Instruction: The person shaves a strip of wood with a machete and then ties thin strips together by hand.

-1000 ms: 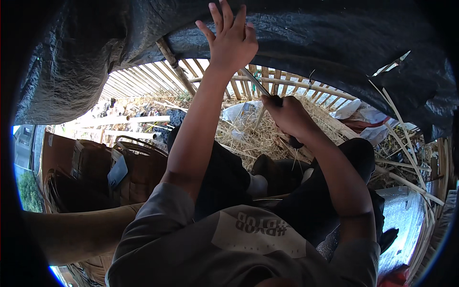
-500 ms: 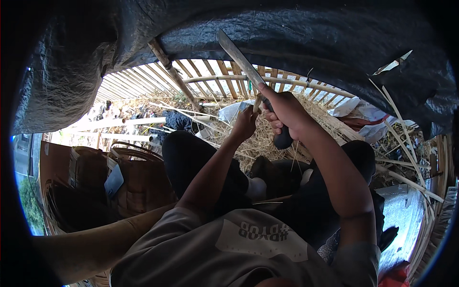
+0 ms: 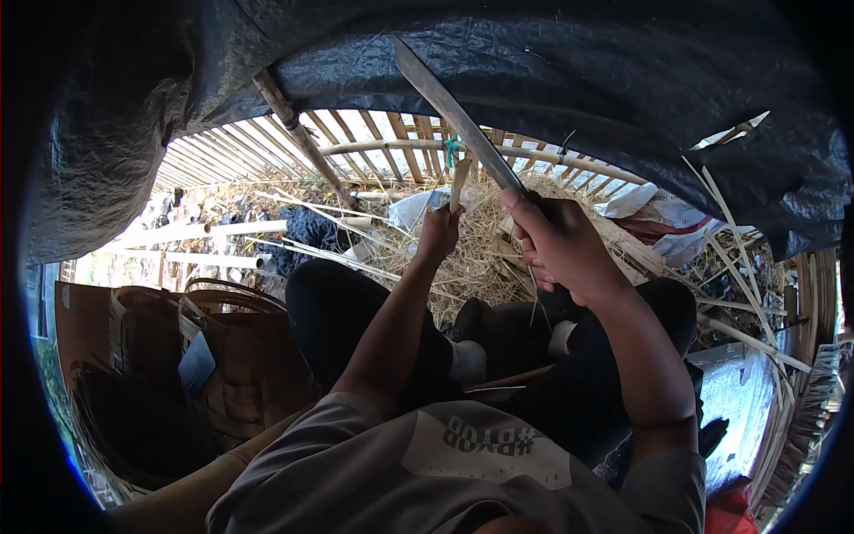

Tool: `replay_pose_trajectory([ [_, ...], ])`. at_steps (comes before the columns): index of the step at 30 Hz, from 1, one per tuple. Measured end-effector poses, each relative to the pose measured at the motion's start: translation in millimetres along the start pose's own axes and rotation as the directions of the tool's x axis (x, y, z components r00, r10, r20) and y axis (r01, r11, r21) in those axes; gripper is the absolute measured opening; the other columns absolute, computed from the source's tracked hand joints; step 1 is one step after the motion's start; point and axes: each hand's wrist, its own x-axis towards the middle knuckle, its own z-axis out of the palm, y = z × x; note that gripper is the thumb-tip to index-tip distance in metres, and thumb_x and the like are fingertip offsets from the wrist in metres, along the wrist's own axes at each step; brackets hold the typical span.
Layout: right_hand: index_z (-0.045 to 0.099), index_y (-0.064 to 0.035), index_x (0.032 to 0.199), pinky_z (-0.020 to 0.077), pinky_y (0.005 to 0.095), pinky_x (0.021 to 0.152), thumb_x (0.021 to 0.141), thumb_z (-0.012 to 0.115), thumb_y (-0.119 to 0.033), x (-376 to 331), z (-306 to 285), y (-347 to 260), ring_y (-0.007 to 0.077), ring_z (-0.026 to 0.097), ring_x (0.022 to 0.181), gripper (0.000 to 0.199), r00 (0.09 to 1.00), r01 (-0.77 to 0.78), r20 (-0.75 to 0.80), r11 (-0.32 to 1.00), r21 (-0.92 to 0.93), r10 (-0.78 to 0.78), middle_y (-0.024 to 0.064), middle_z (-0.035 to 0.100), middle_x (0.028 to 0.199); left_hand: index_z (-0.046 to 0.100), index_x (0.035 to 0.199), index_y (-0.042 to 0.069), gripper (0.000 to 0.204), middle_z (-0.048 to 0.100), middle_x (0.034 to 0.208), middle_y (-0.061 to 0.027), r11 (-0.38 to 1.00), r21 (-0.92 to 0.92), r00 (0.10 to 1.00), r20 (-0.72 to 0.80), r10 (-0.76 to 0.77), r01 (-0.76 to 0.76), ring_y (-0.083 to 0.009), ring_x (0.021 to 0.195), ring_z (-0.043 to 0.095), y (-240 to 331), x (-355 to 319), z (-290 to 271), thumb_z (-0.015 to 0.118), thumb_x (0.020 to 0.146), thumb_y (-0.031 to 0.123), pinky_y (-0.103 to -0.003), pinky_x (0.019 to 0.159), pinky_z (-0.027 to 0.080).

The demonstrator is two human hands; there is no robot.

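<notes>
My right hand (image 3: 562, 247) is wrapped round the dark handle of a machete (image 3: 455, 114), thumb lying along the base of the blade. The long blade slants up and to the left, its tip before the black tarp. To its left, my left hand (image 3: 438, 233) is closed round a short pale strip of bamboo (image 3: 459, 183), which stands nearly upright out of the fist. A gap shows between the blade and the strip. Both hands are above my spread knees, over a heap of bamboo shavings (image 3: 494, 222).
A black tarp (image 3: 551, 71) hangs across the top, before a bamboo slat fence (image 3: 391, 151). Woven baskets (image 3: 245, 374) stand at the left, by a thick bamboo pole (image 3: 213, 472). Bamboo poles (image 3: 240, 229) lie far left; long strips (image 3: 729, 209) lean at the right near white sacks (image 3: 663, 209).
The machete has come away from the bamboo strip. My right hand has shifted right and down, my left hand slightly left and down, and more of the strip shows. The whole view has shifted slightly.
</notes>
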Motion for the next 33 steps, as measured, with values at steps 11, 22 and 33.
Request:
replay_pose_trajectory([
  [11, 0.047, -0.0077, 0.070, 0.0305, 0.0240, 0.034, 0.097, 0.056, -0.046, 4.6, 12.6, 7.0, 0.0046, 0.036, 0.036, 0.047, 0.998, -0.040, 0.047, 0.997, -0.065, 0.043, -0.0047, 0.038, 0.050, 0.065, 0.102, -0.004, 0.023, 0.065, 0.075, -0.0252, 0.998, -0.034, 0.993, -0.108, 0.052, -0.056, -0.0438, 0.076, 0.065, -21.0, 8.9, 4.6, 0.057, 0.097, 0.017, -0.047, 0.067, 0.050],
  [22, 0.048, -0.0076, 0.070, 0.0308, 0.0237, 0.034, 0.097, 0.055, -0.045, 7.5, 8.1, 10.2, 0.0047, 0.037, 0.036, 0.047, 1.000, -0.019, -0.005, 0.998, -0.067, 0.019, -0.0050, 0.039, 0.050, 0.061, 0.102, -0.001, 0.019, 0.069, 0.087, -0.0180, 0.969, -0.168, 0.964, -0.226, 0.143, -0.183, -0.0377, 0.085, 0.068, 63.6, 5.5, -25.7, 0.048, 0.101, 0.014, -0.041, 0.075, 0.052],
  [33, 0.062, -0.0016, 0.075, 0.0388, 0.0314, 0.050, 0.099, 0.054, -0.045, -6.8, 4.0, -20.3, 0.0099, 0.050, 0.051, 0.050, 0.978, 0.156, -0.111, 0.973, -0.168, -0.176, 0.0007, 0.052, 0.054, 0.062, 0.096, -0.001, 0.019, 0.069, 0.084, -0.0180, 0.981, -0.174, 0.970, -0.239, 0.042, -0.085, -0.0360, 0.082, 0.069, 57.1, 12.6, -34.4, 0.050, 0.100, 0.013, -0.039, 0.072, 0.052],
])
